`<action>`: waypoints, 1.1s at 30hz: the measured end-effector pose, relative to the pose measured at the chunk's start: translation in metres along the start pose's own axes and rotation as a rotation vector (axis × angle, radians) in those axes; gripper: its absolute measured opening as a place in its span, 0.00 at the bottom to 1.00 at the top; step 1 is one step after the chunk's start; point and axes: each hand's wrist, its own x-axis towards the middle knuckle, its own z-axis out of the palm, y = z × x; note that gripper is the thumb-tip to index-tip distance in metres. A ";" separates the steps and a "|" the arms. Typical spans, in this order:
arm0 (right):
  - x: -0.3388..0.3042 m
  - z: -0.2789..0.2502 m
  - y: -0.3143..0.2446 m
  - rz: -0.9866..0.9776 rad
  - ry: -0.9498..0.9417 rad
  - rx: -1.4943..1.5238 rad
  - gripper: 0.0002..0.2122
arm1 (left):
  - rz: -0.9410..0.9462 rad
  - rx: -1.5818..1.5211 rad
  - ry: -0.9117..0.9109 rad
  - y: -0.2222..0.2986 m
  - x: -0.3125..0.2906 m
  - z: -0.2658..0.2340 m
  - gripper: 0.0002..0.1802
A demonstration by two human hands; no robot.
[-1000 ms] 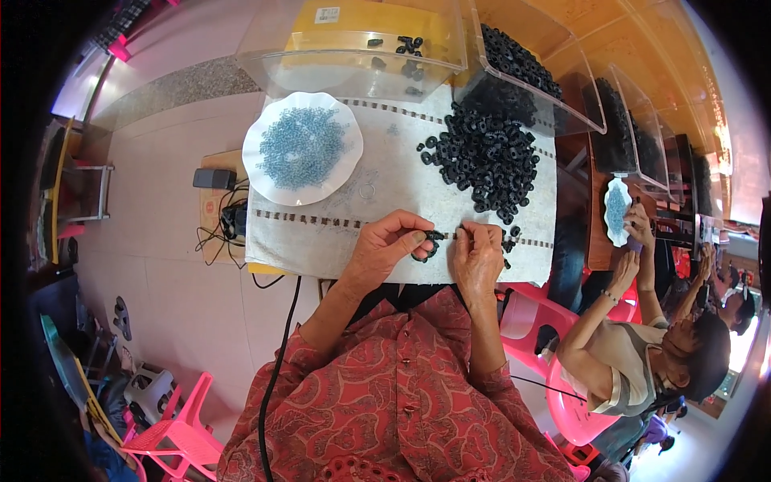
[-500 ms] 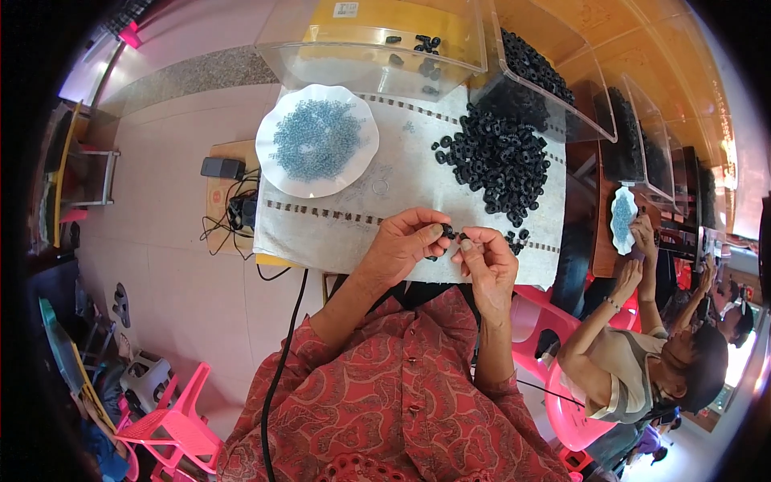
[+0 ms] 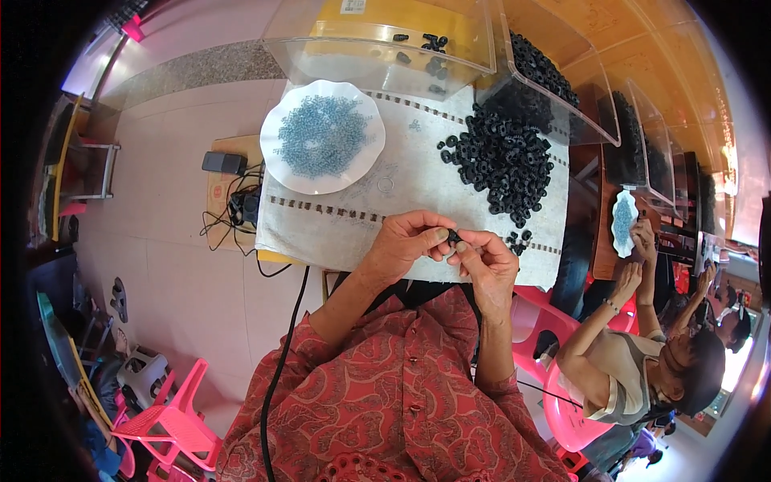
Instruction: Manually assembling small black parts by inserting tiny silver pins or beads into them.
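Observation:
Both my hands meet over the near edge of the cloth-covered table (image 3: 313,241). My left hand (image 3: 411,243) pinches a small black plastic part (image 3: 454,237) between thumb and index finger. From the other side, my right hand (image 3: 491,261) closes its thumb and fingertips on the same dark piece; whether it is one part or two joined ones, I cannot tell. Beyond my right hand spreads a heap of small black ring-like parts (image 3: 506,165). To the far left sits a white wavy-rimmed plate (image 3: 277,173) with a pile of tiny bluish clear pieces (image 3: 321,136).
A clear plastic bin (image 3: 377,60) with several black parts stands at the back; another bin (image 3: 554,104) full of them is to its right. A black adapter (image 3: 225,163) and cables lie left of the table. At right, a person (image 3: 634,361) works beside a pink chair (image 3: 566,410).
My hands have drawn closer together, and the black pieces that showed separately at each hand's fingertips now meet as one dark bit. The whole view has shifted slightly.

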 end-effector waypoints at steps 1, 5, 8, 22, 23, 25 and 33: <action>0.001 0.000 0.000 0.012 0.005 0.019 0.07 | 0.011 0.050 -0.002 0.002 -0.001 0.001 0.09; 0.003 -0.003 -0.001 0.073 0.001 0.050 0.05 | 0.028 0.208 -0.014 0.013 -0.003 0.006 0.09; 0.003 -0.004 0.001 0.088 -0.009 0.045 0.04 | 0.031 0.228 -0.034 0.015 -0.003 0.006 0.09; 0.000 0.007 0.009 0.068 0.085 0.030 0.03 | 0.180 0.404 -0.038 0.007 -0.004 0.005 0.07; 0.000 0.008 0.009 0.069 0.084 0.031 0.03 | 0.215 0.445 -0.042 0.007 -0.004 0.004 0.07; -0.001 0.009 0.010 0.056 0.059 0.008 0.03 | 0.207 0.430 -0.051 0.006 -0.005 0.001 0.07; 0.000 -0.025 0.012 0.166 -0.345 0.120 0.04 | -0.024 0.164 -0.082 0.015 -0.026 -0.001 0.07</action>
